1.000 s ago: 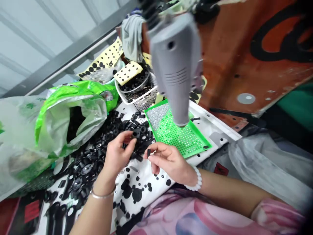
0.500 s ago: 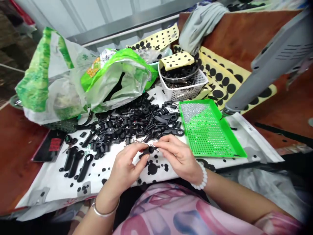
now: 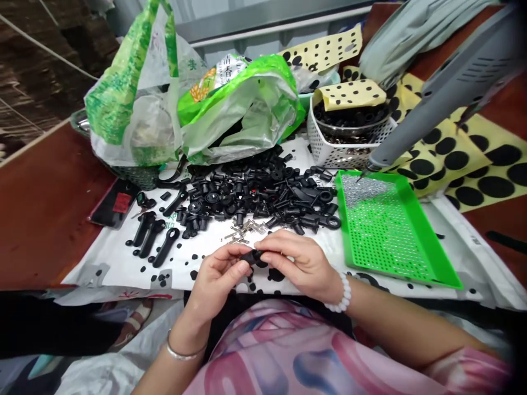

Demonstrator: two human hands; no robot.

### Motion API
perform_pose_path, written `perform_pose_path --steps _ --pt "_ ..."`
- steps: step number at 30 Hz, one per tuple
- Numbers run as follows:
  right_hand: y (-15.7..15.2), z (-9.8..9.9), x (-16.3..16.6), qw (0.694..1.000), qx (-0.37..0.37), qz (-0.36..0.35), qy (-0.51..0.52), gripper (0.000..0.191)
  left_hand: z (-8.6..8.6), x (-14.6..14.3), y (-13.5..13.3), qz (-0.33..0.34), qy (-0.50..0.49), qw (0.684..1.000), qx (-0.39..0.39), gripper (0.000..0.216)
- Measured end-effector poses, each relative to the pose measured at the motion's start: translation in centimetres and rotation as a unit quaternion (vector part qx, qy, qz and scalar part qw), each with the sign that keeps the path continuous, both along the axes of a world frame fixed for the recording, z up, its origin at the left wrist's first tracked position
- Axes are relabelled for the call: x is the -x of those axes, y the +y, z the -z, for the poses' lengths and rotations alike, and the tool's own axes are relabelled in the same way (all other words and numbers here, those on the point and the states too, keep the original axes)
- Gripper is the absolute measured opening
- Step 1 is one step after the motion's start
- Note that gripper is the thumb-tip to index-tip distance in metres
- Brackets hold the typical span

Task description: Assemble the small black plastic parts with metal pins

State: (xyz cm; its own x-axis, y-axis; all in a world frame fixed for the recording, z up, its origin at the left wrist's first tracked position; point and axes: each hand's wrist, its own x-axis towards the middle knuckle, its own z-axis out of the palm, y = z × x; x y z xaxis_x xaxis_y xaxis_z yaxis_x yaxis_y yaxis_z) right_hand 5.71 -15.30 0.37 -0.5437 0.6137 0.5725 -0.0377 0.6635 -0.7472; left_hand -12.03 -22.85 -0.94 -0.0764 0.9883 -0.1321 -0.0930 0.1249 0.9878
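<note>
Work seems far from finished: our left hand point(image 3: 218, 277) and right hand point(image 3: 298, 263) pinch one small black part point(image 3: 252, 256) between them above the sheet point(image 3: 123, 263), while a big pile of parts point(image 3: 255, 195) waits.

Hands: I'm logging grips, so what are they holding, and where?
A small black plastic part, pinched at its two ends between the fingertips of the left hand and right hand.

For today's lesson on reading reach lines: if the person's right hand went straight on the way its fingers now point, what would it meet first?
The right hand points leftward at the small black part already pinched in its fingertips; straight beyond that it would meet the left hand, whose fingertips grip the same part.
</note>
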Motion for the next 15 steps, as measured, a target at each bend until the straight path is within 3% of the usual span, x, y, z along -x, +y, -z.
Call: perform_pose_path --steps 3,11,15 --pt "0.21 0.02 0.18 1.0 0.02 -0.007 -0.021 0.013 0.67 0.27 -0.18 0.001 -0.042 0.999 0.008 0.024" --pt "0.47 0.56 -0.08 0.975 -0.19 0.021 -0.114 0.015 1.09 0.33 0.1 0.019 -0.113 0.992 0.053 0.022" --pt "0.35 0.78 -0.17 0.982 -0.15 0.009 -0.111 0.014 1.11 0.09 0.1 0.018 -0.077 0.996 0.05 0.025"
